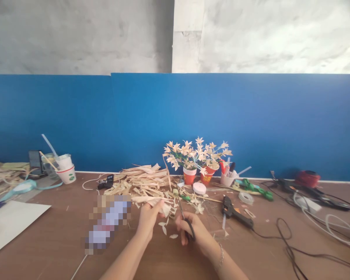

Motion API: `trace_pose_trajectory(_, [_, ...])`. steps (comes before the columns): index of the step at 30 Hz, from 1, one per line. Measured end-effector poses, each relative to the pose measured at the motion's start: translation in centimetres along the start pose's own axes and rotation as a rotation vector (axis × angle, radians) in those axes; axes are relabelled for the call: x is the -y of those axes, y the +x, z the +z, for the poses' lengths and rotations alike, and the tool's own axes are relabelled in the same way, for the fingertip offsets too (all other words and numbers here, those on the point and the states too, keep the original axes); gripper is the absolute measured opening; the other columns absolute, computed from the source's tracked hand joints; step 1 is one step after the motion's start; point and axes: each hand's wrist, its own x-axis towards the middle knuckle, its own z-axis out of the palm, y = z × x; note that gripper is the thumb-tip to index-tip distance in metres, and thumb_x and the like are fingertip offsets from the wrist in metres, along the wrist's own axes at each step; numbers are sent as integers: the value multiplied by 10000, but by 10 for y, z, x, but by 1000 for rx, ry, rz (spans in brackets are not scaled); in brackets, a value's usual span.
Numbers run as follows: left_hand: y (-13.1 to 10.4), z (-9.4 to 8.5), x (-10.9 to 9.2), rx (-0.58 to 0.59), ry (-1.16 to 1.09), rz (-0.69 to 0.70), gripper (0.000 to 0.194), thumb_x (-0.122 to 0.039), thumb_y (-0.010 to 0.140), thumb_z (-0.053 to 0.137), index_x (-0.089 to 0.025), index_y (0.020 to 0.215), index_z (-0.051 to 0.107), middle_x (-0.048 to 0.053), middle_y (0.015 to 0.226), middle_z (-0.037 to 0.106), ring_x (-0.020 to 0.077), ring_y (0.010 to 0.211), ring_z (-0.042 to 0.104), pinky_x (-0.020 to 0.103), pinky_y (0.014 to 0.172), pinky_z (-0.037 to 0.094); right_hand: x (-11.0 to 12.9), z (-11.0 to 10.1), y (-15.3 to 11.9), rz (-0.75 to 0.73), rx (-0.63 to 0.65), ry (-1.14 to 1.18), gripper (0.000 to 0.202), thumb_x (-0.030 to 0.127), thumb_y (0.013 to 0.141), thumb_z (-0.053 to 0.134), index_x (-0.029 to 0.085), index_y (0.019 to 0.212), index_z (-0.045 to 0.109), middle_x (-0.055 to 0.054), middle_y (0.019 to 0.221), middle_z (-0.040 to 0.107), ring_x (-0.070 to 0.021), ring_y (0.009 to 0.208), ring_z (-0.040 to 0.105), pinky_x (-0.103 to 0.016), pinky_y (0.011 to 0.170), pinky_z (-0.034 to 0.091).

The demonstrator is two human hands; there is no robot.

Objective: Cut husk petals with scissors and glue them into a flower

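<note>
Facing me across a brown table (265,256), a blue partition (134,116) runs along the back below a grey wall. Two bare forearms reach in from the near edge. The left hand (147,218) pinches a pale, papery strip (152,200) between thumb and fingers, at the front of a loose heap of similar dry strips (142,182). Just beside it, the right hand (195,231) curls round the dark handles of a pair of scissors (189,227), whose blades point away from the person, towards the heap; I cannot tell whether they are parted. A bracelet (221,254) circles the right wrist. Small pale petal shapes (163,229) lie on the table between the hands.

Behind the hands, near the partition, two red cups (189,178) stand side by side, filled with cream, star-shaped flowers (175,152). A white round disc (199,188) lies in front of them. To the right rest a black glue gun (237,214) and a roll of clear tape (246,198). At the left are a white cup (66,174), a white sheet (17,219) and a pixelated, unreadable object.
</note>
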Motion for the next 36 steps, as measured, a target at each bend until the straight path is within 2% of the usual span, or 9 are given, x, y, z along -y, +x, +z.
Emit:
trace_pose_trajectory(4, [4, -3, 0, -109, -29, 23, 365, -368, 573, 746, -112, 824, 675, 81, 772, 707, 169, 639, 630, 214, 481, 464, -2, 1, -4, 67, 155, -31, 381, 488, 648, 660, 138, 694, 516, 39, 552, 553, -66, 333, 493, -163, 326, 310])
trace_pose_trajectory(7, [3, -1, 0, -122, -36, 25, 363, -363, 579, 743, -112, 831, 672, 75, 770, 705, 166, 641, 628, 219, 489, 476, -6, 3, -4, 74, 201, -55, 370, 467, 646, 675, 133, 687, 524, 36, 550, 554, -71, 336, 506, -157, 318, 310])
trace_pose_trajectory(15, [-5, 7, 4, -59, -26, 21, 322, -353, 585, 734, -108, 785, 678, 53, 698, 703, 151, 583, 618, 216, 463, 477, -2, 6, -5, 55, 159, -84, 398, 505, 656, 655, 134, 668, 513, 40, 547, 542, -49, 312, 468, -149, 301, 286])
trace_pose_trajectory(24, [-6, 8, 3, -98, -100, -3, 313, -342, 579, 749, -108, 774, 681, 49, 709, 696, 138, 602, 610, 203, 474, 489, -4, 6, -5, 49, 165, -100, 417, 524, 648, 659, 139, 671, 502, 49, 521, 521, -54, 312, 466, -150, 300, 290])
trace_pose_trajectory(36, [-5, 6, 4, -83, -113, -4, 346, -356, 576, 757, -109, 804, 675, 58, 738, 699, 149, 638, 616, 204, 480, 485, -2, 4, -6, 46, 167, -100, 423, 531, 647, 656, 136, 675, 506, 40, 549, 538, -47, 308, 461, -151, 291, 270])
